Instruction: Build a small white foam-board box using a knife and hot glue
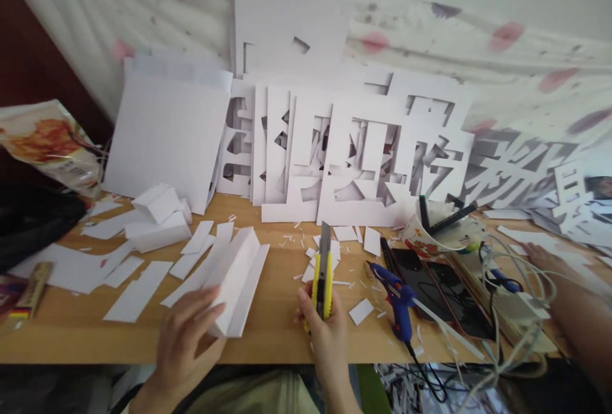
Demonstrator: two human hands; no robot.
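My left hand (pixel 184 337) rests on the near end of a folded white foam-board piece (pixel 236 280), with the fingers curled over its edge. My right hand (pixel 325 331) is closed round a yellow utility knife (pixel 324 277). The grey blade is out and points away from me, above the wooden table (pixel 282 325). The knife is a little to the right of the folded piece and does not touch it.
White strips and scraps (pixel 138 286) litter the table's left and middle. Cut-out letter boards (pixel 363 165) lean against the back wall. A blue glue gun (pixel 399 302), two phones (pixel 430 280), a cup of pens (pixel 430 226) and cables lie at right. Another person's hand (pixel 549 261) is at far right.
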